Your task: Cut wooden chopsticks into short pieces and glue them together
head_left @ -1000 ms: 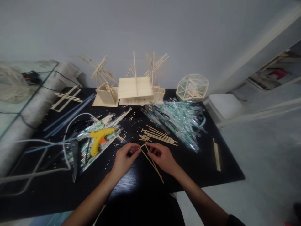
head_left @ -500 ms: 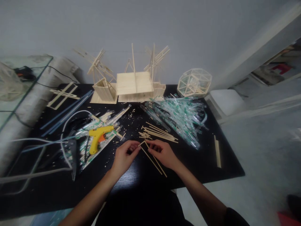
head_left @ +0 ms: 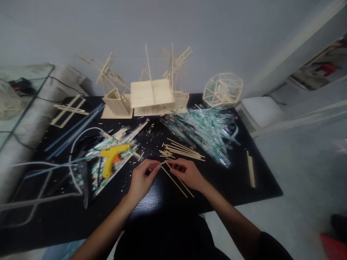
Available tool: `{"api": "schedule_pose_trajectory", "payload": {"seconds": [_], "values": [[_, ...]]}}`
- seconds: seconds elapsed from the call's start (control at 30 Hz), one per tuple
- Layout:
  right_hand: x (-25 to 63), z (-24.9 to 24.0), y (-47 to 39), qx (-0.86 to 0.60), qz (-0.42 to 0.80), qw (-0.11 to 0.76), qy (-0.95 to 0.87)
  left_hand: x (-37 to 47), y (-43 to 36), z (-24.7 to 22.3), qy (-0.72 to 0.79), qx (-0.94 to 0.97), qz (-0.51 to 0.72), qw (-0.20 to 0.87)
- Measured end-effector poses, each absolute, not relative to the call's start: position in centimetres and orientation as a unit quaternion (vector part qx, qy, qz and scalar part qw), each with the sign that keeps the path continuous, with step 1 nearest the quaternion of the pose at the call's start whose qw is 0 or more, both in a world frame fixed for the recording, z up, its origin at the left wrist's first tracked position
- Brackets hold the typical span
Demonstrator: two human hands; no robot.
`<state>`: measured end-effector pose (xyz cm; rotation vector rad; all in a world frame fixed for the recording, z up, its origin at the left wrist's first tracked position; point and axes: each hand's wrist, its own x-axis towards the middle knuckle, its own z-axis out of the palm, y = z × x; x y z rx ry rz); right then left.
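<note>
Between finger and thumb, my left hand (head_left: pixel 143 177) pinches the end of a short wooden stick (head_left: pixel 163 163). My right hand (head_left: pixel 187 174) is closed on a long thin wooden stick (head_left: pixel 185 187), whose upper end meets the short stick at a corner. A second long stick (head_left: pixel 175 181) runs nearly parallel, its top by my left fingertips. Whether the pieces are joined I cannot tell. Just beyond my hands lies a loose pile of cut sticks (head_left: pixel 184 150).
A yellow glue gun (head_left: pixel 110 159) rests on bagged sticks at left, near a black-handled tool (head_left: pixel 85 184) and white cable. Plastic wrappers (head_left: pixel 208 130) heap at right. Behind stand a wooden stick model (head_left: pixel 152 93) and a faceted frame (head_left: pixel 223 90). More sticks (head_left: pixel 251 169) lie far right.
The view has shifted slightly. The lower ends of the two long sticks have spread a little further apart, and the short stick has turned slightly. Both hands keep their grip.
</note>
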<state>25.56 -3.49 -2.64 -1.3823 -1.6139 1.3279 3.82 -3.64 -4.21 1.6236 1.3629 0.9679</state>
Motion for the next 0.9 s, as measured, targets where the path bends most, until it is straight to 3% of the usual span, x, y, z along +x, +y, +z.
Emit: {"api": "schedule_pose_trajectory", "payload": {"seconds": [0.33, 0.6, 0.9], "values": [[25.9, -2.5, -3.3, -0.53, 0.513, 0.302, -0.603, 4.1, -3.7, -3.8, 0.546, 0.592, 0.402, 0.437], [26.0, -1.8, -1.9, -0.493, 0.614, 0.347, -0.509, 3.6, -3.3, -3.3, 0.558, 0.46, 0.464, 0.512], [23.9, 6.7, 3.9, -0.393, 0.603, 0.414, -0.557, 2.3, 0.8, 1.5, 0.502, 0.416, 0.546, 0.526]]}}
